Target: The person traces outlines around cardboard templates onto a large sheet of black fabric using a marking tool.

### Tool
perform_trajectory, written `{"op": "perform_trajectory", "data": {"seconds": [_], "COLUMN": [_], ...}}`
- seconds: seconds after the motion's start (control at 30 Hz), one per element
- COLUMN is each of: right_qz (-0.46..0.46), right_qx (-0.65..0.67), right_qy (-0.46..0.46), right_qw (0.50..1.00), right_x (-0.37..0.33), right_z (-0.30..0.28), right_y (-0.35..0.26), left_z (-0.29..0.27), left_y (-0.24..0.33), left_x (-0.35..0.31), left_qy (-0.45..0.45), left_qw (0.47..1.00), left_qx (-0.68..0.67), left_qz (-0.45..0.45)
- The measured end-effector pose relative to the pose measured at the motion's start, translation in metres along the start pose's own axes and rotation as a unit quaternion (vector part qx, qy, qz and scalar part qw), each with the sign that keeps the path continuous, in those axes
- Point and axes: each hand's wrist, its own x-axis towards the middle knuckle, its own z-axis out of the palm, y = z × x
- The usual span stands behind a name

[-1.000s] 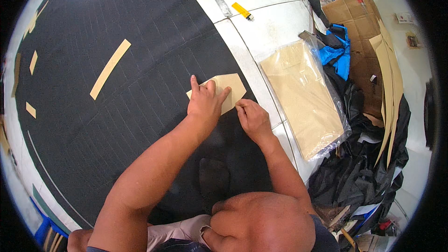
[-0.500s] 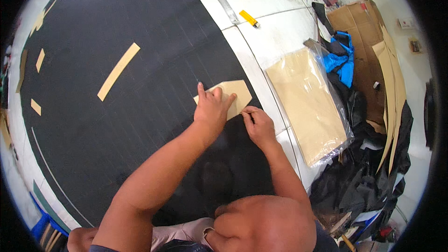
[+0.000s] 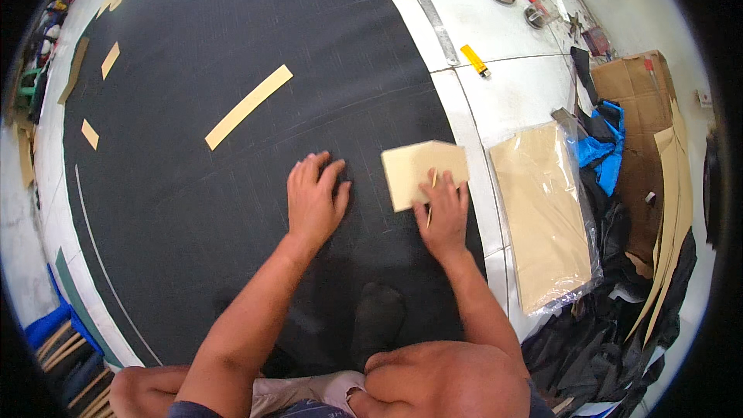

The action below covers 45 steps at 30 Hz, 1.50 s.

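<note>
Black fabric [image 3: 232,209] with faint pale lines is spread beneath both hands. My left hand [image 3: 313,197] rests on it with the fingers apart and nothing in them. To its right, a tan card pattern piece [image 3: 406,170] lies near the fabric's right edge, one end angled. My right hand [image 3: 446,220] is over the lower right part of this card, fingertips on it. A thin tan stick [image 3: 430,217] shows between its thumb and fingers; the hand hides part of it, and its exact kind cannot be made out.
A curved tan card strip [image 3: 249,107] and smaller card pieces [image 3: 90,134] lie farther left on the fabric. Beyond its right edge are a metal ruler [image 3: 433,15], a yellow lighter [image 3: 475,60], a plastic-wrapped tan card stack [image 3: 542,217] and brown cardboard [image 3: 635,147].
My left hand has come off the card and moved left onto bare fabric. My right hand has moved from the card's edge onto its surface. The whole view has shifted.
</note>
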Motion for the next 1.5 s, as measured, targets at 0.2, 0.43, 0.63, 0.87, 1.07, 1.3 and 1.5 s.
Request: {"op": "perform_trajectory", "data": {"seconds": [0.2, 0.43, 0.63, 0.87, 1.07, 1.3, 1.5], "right_qz": [-0.024, -0.06, -0.072, -0.067, -0.058, -0.058, -0.059], "right_qx": [0.017, 0.017, 0.015, 0.012, 0.01, 0.0, 0.012], "right_qy": [0.021, 0.051, 0.041, 0.042, 0.031, 0.032, 0.028], "right_qw": [0.999, 0.997, 0.996, 0.997, 0.998, 0.998, 0.998], "right_x": [0.068, 0.089, 0.083, 0.083, 0.082, 0.082, 0.083], "right_z": [0.007, 0.02, 0.019, 0.026, 0.025, 0.027, 0.026], "right_y": [0.009, -0.018, -0.017, -0.016, -0.018, -0.018, -0.019], "left_z": [0.006, 0.015, 0.012, 0.014, 0.019, 0.02, 0.017], "left_y": [-0.015, -0.008, -0.009, -0.004, 0.003, 0.004, 0.005], "left_x": [0.032, 0.03, 0.031, 0.035, 0.037, 0.043, 0.046], "left_qy": [0.006, 0.008, -0.011, 0.005, 0.04, 0.019, 0.003], "left_qw": [1.0, 1.0, 1.0, 1.0, 0.999, 0.998, 0.998], "left_qx": [0.019, 0.004, -0.002, -0.001, 0.029, 0.054, 0.052], "left_qz": [0.014, -0.009, -0.015, -0.026, -0.007, -0.008, -0.028]}}
